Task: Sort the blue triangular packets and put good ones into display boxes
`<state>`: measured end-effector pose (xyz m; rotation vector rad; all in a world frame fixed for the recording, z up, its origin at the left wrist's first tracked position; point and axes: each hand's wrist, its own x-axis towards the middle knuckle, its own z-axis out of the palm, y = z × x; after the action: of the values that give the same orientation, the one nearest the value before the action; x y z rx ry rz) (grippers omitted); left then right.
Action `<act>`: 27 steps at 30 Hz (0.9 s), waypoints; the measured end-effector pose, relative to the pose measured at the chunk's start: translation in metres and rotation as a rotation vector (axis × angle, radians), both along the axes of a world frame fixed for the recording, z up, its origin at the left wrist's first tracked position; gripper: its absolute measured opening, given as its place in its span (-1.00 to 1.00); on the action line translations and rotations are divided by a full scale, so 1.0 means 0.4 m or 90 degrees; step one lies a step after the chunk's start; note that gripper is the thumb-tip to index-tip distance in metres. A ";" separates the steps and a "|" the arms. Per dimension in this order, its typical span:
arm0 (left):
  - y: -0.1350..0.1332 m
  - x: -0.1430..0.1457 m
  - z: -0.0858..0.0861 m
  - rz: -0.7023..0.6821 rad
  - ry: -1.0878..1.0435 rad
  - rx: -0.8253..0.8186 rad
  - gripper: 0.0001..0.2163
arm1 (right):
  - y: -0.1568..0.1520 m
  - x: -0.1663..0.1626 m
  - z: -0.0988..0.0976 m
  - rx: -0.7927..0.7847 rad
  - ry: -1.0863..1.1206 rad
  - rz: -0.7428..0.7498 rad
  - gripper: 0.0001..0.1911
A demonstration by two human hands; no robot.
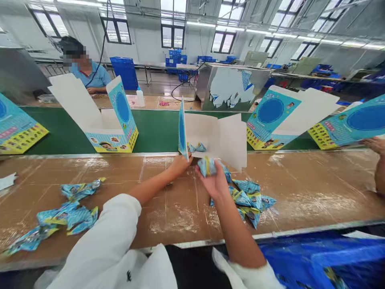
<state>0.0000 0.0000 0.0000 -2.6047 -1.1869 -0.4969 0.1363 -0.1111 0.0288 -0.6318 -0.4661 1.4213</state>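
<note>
Brown taped cardboard covers the workbench (300,192) across the lower half of the frame, with a green conveyor belt (156,128) running behind it. At centre, the left hand (179,164) pinches the bottom corner of the open box (216,138) by its blue flap, fingers closed on the card. Just right of it, the right hand (213,181) is curled shut around a blue packet (207,165), held at the box's mouth. More packets lie inside the box. A pile of packets (251,200) sits beside the right wrist; loose packets (67,214) lie at lower left. A co-worker (88,72) sits upper left.
</note>
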 end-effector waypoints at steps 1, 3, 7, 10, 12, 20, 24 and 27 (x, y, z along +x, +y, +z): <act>0.002 0.002 0.002 0.004 0.000 0.000 -0.74 | 0.054 -0.011 0.048 0.013 -0.002 -0.048 -0.66; 0.007 0.003 0.007 0.010 -0.001 0.003 -0.73 | 0.139 -0.031 0.117 0.032 -0.028 -0.119 -0.64; 0.017 -0.003 0.021 0.026 -0.008 0.021 -0.75 | 0.139 -0.064 0.060 0.053 -0.179 -0.141 -0.43; 0.031 -0.012 0.038 0.031 -0.019 0.038 -0.74 | 0.027 -0.074 -0.093 0.067 -0.339 -0.133 -0.43; 0.045 -0.018 0.051 0.033 -0.030 0.048 -0.70 | -0.055 -0.061 -0.178 0.094 -0.447 -0.138 -0.55; 0.053 0.014 0.065 0.004 -0.076 -0.001 -0.69 | -0.244 0.055 -0.237 0.173 -0.870 -0.423 -0.81; -0.051 0.091 0.012 -0.138 -0.017 -0.112 -0.70 | -0.276 0.103 -0.256 0.112 -1.016 -0.608 -0.78; -0.157 0.154 -0.037 -0.306 0.001 -0.172 -0.38 | -0.293 0.137 -0.268 0.072 -1.152 -0.648 -0.72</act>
<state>0.0614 -0.0627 -0.0149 -3.1350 -0.6535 -0.4415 0.1911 -0.2283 -0.0782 -1.6520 -1.3021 -0.4655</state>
